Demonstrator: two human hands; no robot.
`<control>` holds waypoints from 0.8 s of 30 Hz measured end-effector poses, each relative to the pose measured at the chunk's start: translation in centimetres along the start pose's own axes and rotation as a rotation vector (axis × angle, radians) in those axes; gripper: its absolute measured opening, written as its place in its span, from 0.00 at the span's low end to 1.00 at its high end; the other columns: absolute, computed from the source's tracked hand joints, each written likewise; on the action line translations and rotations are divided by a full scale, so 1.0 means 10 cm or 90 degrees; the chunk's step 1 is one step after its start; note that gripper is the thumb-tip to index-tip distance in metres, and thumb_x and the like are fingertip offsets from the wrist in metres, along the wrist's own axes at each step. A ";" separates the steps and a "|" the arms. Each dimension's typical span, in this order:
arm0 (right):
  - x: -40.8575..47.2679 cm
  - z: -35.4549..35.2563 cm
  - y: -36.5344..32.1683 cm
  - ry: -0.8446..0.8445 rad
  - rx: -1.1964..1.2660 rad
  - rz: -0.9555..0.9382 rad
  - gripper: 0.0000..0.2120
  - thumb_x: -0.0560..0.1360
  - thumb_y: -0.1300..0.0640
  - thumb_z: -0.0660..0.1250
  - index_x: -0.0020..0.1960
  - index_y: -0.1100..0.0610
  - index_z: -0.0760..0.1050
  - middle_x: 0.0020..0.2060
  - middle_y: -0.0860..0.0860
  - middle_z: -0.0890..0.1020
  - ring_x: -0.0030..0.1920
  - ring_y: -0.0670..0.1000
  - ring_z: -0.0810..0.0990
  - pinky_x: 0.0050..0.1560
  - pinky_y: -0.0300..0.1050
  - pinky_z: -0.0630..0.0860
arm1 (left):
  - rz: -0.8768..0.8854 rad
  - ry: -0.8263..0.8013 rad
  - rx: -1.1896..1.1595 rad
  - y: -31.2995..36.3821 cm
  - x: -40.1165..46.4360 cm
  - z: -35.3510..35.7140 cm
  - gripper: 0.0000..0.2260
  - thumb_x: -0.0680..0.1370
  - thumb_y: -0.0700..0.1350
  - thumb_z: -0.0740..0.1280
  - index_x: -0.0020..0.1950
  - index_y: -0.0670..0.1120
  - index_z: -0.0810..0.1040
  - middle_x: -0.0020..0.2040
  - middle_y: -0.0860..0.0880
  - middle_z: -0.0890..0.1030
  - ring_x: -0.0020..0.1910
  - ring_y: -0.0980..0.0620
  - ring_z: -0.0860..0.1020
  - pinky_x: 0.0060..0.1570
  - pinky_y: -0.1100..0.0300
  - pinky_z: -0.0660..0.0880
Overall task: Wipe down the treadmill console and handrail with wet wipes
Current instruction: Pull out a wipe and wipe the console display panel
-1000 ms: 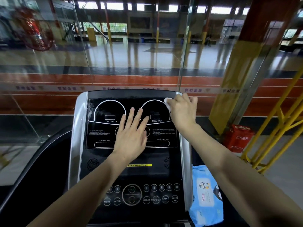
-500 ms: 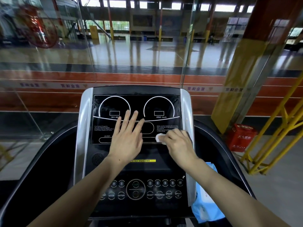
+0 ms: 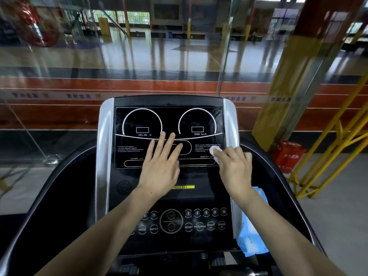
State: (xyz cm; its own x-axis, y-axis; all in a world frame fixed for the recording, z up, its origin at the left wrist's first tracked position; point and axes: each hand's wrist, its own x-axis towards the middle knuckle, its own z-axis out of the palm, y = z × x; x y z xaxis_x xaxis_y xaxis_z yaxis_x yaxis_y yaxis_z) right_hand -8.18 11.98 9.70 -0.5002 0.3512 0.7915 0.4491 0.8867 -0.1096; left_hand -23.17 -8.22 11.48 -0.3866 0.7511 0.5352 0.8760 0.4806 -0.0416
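right hand (image 3: pixel 235 168) pinches the wet wipe (image 3: pixel 215 151) at the console (image 3: pixel 139 116) display's right edge; left hand (image 3: pixel 161 166) lies spread flat mid-panel (bracing). its palm could press the keys below and start the belt.

Glass wall (image 3: pixel 159 56), glossy hall floor (image 3: pixel 179 48), yellow railing (image 3: pixel 328 152)

Glass wall (image 3: pixel 159 56) behind console (image 3: pixel 169 120), wipes pack (image 3: pixel 251 240) blocks rt side

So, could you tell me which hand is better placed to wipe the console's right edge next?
The right hand: it holds the wet wipe against the console beside its silver right trim. The left hand lies flat mid-panel, holding nothing.
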 end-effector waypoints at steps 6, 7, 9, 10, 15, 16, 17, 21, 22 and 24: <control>-0.07 0.03 -0.21 0.016 0.012 0.058 0.08 0.76 0.61 0.73 0.52 0.51 0.84 0.35 0.49 0.76 0.38 0.55 0.74 0.40 0.51 0.65 | 0.020 -0.012 -0.019 -0.03 -0.05 -0.01 0.25 0.83 0.48 0.60 0.80 0.47 0.66 0.85 0.42 0.56 0.85 0.40 0.47 0.81 0.38 0.52; -0.09 0.05 -0.33 0.017 0.032 0.056 0.08 0.77 0.59 0.70 0.53 0.51 0.85 0.36 0.49 0.76 0.38 0.55 0.74 0.41 0.51 0.66 | 0.021 -0.014 -0.020 -0.05 -0.06 -0.01 0.25 0.83 0.48 0.60 0.80 0.47 0.65 0.85 0.42 0.56 0.85 0.40 0.47 0.81 0.38 0.51; -0.16 0.11 -0.62 0.000 0.063 0.033 0.10 0.78 0.58 0.68 0.54 0.50 0.86 0.37 0.49 0.77 0.38 0.54 0.74 0.42 0.49 0.64 | 0.024 -0.016 -0.019 -0.09 -0.09 -0.01 0.25 0.83 0.48 0.60 0.81 0.47 0.65 0.85 0.42 0.55 0.85 0.40 0.47 0.81 0.38 0.51; -0.19 0.14 -0.76 -0.012 0.067 0.018 0.10 0.78 0.58 0.68 0.55 0.50 0.85 0.37 0.48 0.76 0.39 0.54 0.74 0.42 0.49 0.63 | 0.027 -0.017 -0.018 -0.12 -0.10 -0.01 0.25 0.83 0.48 0.60 0.81 0.47 0.65 0.85 0.42 0.55 0.85 0.40 0.47 0.81 0.38 0.51; -0.19 0.13 -0.72 -0.034 0.054 0.007 0.11 0.78 0.57 0.67 0.56 0.49 0.85 0.39 0.48 0.77 0.41 0.54 0.72 0.43 0.48 0.61 | 0.029 -0.021 -0.023 -0.26 -0.17 -0.03 0.25 0.83 0.47 0.62 0.80 0.46 0.67 0.85 0.42 0.55 0.85 0.40 0.47 0.81 0.38 0.51; -0.21 0.10 -0.60 -0.032 0.041 0.027 0.11 0.78 0.57 0.65 0.55 0.50 0.85 0.39 0.49 0.77 0.41 0.55 0.73 0.43 0.49 0.61 | 0.028 -0.022 -0.025 -0.28 -0.19 -0.04 0.25 0.83 0.47 0.62 0.80 0.46 0.67 0.85 0.42 0.55 0.85 0.39 0.46 0.81 0.38 0.51; -0.21 0.06 -0.49 -0.032 0.022 0.053 0.11 0.78 0.55 0.65 0.54 0.50 0.85 0.38 0.49 0.78 0.41 0.57 0.73 0.44 0.49 0.62 | 0.027 -0.023 -0.026 -0.31 -0.21 -0.05 0.25 0.82 0.47 0.62 0.80 0.46 0.67 0.85 0.41 0.55 0.85 0.39 0.46 0.81 0.38 0.51; -0.22 0.06 -0.46 0.019 -0.040 0.152 0.03 0.77 0.57 0.74 0.51 0.52 0.86 0.36 0.51 0.77 0.39 0.58 0.76 0.42 0.52 0.66 | 0.022 -0.034 -0.022 -0.42 -0.33 -0.08 0.25 0.82 0.47 0.61 0.81 0.46 0.65 0.85 0.42 0.54 0.85 0.39 0.45 0.81 0.37 0.50; -0.21 0.10 -0.57 0.030 -0.036 0.165 0.04 0.76 0.58 0.76 0.50 0.52 0.86 0.37 0.51 0.78 0.39 0.58 0.76 0.42 0.52 0.67 | 0.019 -0.036 -0.021 -0.44 -0.36 -0.09 0.25 0.82 0.47 0.61 0.81 0.46 0.66 0.85 0.42 0.54 0.85 0.39 0.45 0.81 0.37 0.51; -0.20 0.19 -0.90 0.019 -0.009 0.141 0.07 0.75 0.59 0.74 0.52 0.52 0.87 0.37 0.50 0.78 0.39 0.56 0.76 0.43 0.51 0.65 | 0.013 -0.036 -0.020 -0.49 -0.43 -0.09 0.26 0.82 0.47 0.62 0.80 0.45 0.66 0.85 0.42 0.55 0.85 0.39 0.46 0.81 0.37 0.51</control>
State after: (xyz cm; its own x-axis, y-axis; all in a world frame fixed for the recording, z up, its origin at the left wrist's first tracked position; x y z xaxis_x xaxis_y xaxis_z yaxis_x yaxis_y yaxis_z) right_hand -12.62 3.85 7.95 -0.3655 0.5278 0.7667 0.5560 0.7844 -0.2749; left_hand -25.51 -14.17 10.19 -0.3827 0.7855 0.4863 0.8923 0.4508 -0.0259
